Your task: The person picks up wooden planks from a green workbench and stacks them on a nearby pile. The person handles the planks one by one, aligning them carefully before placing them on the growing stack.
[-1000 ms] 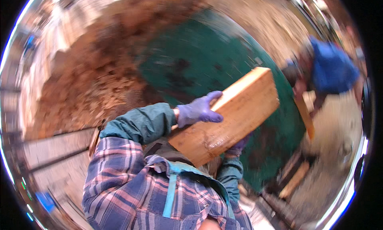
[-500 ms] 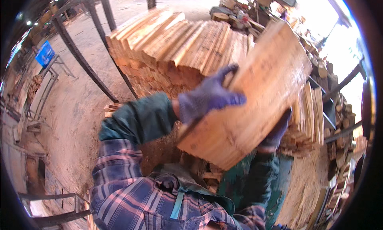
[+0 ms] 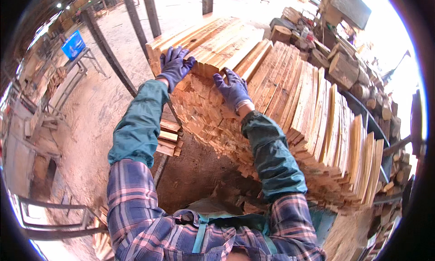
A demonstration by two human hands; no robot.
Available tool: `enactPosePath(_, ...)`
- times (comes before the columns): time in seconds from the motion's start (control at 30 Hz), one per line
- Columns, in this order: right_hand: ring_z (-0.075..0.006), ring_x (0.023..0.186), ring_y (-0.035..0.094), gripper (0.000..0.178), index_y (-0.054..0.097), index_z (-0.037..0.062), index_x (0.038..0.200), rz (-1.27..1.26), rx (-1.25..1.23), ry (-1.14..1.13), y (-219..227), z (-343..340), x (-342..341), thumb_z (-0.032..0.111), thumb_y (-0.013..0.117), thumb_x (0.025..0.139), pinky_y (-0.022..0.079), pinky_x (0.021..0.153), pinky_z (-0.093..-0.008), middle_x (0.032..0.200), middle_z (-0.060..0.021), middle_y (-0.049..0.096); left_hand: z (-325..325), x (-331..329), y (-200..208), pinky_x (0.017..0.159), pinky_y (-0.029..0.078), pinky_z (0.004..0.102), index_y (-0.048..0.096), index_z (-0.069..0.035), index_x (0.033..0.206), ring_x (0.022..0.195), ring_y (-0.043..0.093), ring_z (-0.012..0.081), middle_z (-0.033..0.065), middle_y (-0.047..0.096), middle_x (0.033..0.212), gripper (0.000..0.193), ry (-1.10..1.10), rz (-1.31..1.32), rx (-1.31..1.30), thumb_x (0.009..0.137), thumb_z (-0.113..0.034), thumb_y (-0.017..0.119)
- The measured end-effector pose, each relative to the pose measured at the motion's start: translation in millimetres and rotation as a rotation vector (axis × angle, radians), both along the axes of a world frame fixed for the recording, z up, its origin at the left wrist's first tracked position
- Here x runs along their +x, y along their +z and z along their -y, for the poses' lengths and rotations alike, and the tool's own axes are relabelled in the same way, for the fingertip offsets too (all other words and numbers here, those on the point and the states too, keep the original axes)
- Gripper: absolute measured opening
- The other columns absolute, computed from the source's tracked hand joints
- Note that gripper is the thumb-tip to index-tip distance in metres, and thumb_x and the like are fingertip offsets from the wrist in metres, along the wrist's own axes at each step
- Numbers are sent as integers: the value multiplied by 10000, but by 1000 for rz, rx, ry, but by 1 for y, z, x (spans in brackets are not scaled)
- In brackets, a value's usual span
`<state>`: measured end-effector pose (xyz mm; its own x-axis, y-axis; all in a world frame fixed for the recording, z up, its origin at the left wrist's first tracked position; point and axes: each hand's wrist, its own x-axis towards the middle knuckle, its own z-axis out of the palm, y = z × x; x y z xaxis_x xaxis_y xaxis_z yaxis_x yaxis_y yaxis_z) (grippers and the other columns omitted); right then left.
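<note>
A broad stack of sawn wooden boards [image 3: 281,86] curves from the upper middle to the lower right. On its left end lies a wide light plank [image 3: 231,48], its near end facing me. My left hand [image 3: 175,70], in a purple glove, rests on the near edge left of that plank's corner, fingers spread. At the plank's near right corner, my right hand [image 3: 233,88], gloved alike, touches the end with thumb and fingers apart. Neither hand is wrapped round a board. The palms and the undersides of the fingers are hidden.
Dark posts [image 3: 108,52] rise behind the stack on the left. Loose wood pieces [image 3: 168,138] lie low beside it. Logs and offcuts [image 3: 344,71] pile up at the far right. A blue panel [image 3: 73,45] stands on a metal frame at far left.
The wide plank, held tilted in both hands before, now lies on the stack's left end. Both hands have moved forward to its near edge, and the view has shifted.
</note>
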<state>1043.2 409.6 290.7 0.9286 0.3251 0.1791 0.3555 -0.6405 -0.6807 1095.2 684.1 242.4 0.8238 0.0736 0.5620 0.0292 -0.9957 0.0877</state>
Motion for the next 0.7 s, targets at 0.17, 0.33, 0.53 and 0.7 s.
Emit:
enactPosePath(0.17, -293, 1257, 555, 586, 537, 63, 1374, -37, 343, 93, -29, 21, 5, 457, 593, 944, 401, 1075, -435, 1352, -162, 595, 7, 19, -4, 1160, 136, 601, 531, -237, 1401, 1451, 250, 365, 94, 406, 1533, 652, -68, -17, -46, 921, -674, 472)
enactPosePath(0.33, -182, 1049, 651, 395, 654, 44, 1231, -357, 793, 461, -47, 76, -104, 305, 690, 936, 514, 939, -310, 1145, -111, 709, 6, 10, 59, 916, 520, 447, 589, -35, 1282, 1024, 660, 385, 208, 685, 1139, 547, -186, -28, -175, 868, -374, 700)
enactPosePath(0.53, -180, 1025, 641, 419, 657, 11, 1216, -381, 743, -185, -150, 216, -247, 308, 681, 923, 498, 936, -343, 1136, -112, 710, 375, -125, 87, 970, 505, 375, 644, 6, 1199, 1106, 653, 296, 174, 684, 1163, 346, -1317, -42, -311, 874, -99, 699)
enactPosePath(0.7, -208, 914, 653, 381, 681, -12, 1116, -333, 1009, -979, -267, 303, -436, 317, 661, 927, 521, 831, -353, 1053, -121, 717, 517, -309, -66, 944, 516, 399, 663, -31, 1167, 1060, 662, 318, 176, 689, 1129, 346, -2060, -806, -183, 832, -105, 712)
